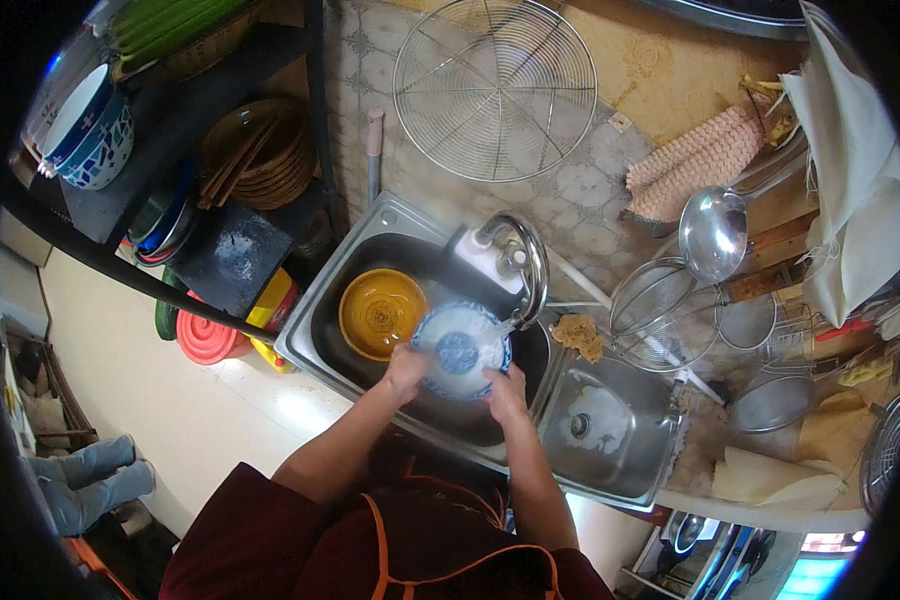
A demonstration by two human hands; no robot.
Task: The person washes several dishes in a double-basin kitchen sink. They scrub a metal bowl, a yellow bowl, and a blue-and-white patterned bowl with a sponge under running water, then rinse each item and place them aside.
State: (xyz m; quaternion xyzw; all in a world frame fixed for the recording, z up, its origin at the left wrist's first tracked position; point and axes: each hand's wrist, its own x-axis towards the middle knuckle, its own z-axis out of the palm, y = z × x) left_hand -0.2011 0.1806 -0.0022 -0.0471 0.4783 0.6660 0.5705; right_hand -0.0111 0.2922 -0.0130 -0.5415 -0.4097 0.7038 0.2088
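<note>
Under the running water of a chrome faucet [538,277], a blue-and-white patterned plate [457,352] is held over the large basin of a stainless steel sink [330,360]. My left hand [407,373] grips its left edge and looks blurred. My right hand [507,391] grips the lower right edge. Water strikes the plate near its right side. Just left of the plate, a brown-yellow glazed bowl [383,313] sits in the same basin, its inside facing up. The plate overlaps the view of the basin floor behind it.
To the right is a smaller basin [607,427] with a drain. A sponge [579,337] lies on the divider's back end. Wire strainers [664,315] and a steel ladle [713,234] hang at right. A black shelf [232,255] with stacked bowls [94,139] stands left. A person's legs [94,480] show lower left.
</note>
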